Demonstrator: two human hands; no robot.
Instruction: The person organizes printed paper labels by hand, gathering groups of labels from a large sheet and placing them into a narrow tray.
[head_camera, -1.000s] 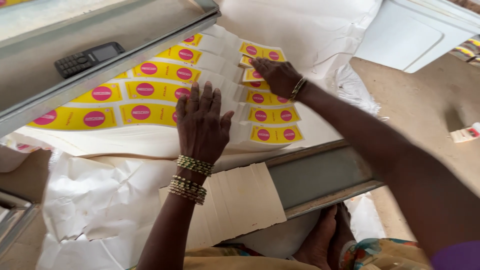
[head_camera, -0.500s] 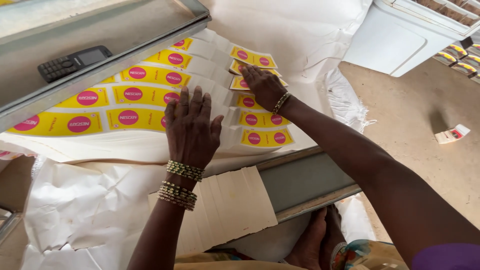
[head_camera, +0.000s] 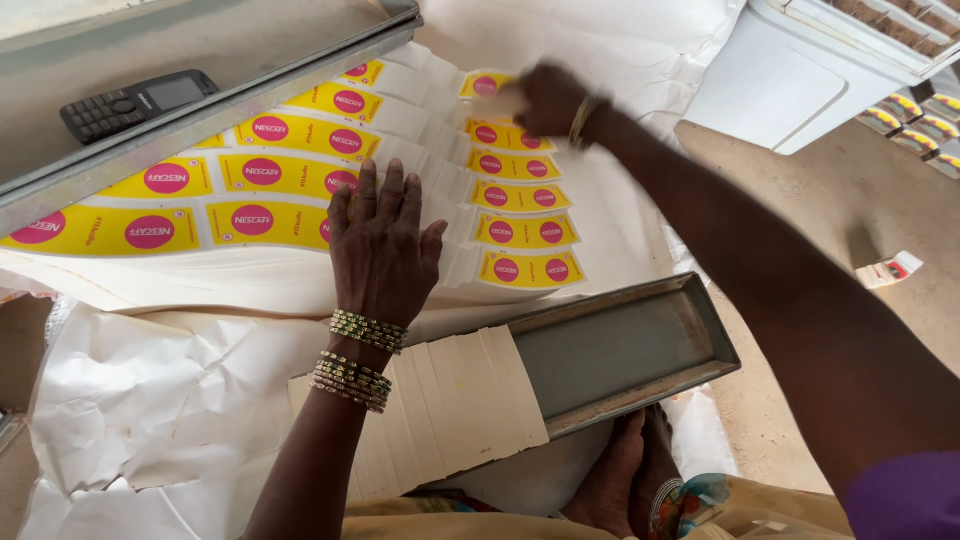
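Note:
My left hand (head_camera: 382, 243) lies flat, fingers apart, on a fanned row of yellow printed cardboard strips with pink round marks (head_camera: 255, 180), pressing them down. My right hand (head_camera: 545, 97) reaches to the far end of a second row of the same yellow strips (head_camera: 520, 190), its fingers closed on the top strip (head_camera: 485, 87); the hand is blurred. Beaded bangles circle my left wrist. A fan of plain cream card strips (head_camera: 455, 400) lies near me, overlapping a grey metal tray (head_camera: 620, 345).
A black keypad phone (head_camera: 140, 103) rests on a grey metal lid (head_camera: 200, 70) at the upper left. Crumpled white paper (head_camera: 150, 400) covers the work area. A white box (head_camera: 800, 70) stands at the upper right on a dirt floor. My bare feet (head_camera: 620, 480) show below.
My right hand has moved up along the right row of strips to its far end. My left hand has stayed flat on the left row. The view has shifted slightly.

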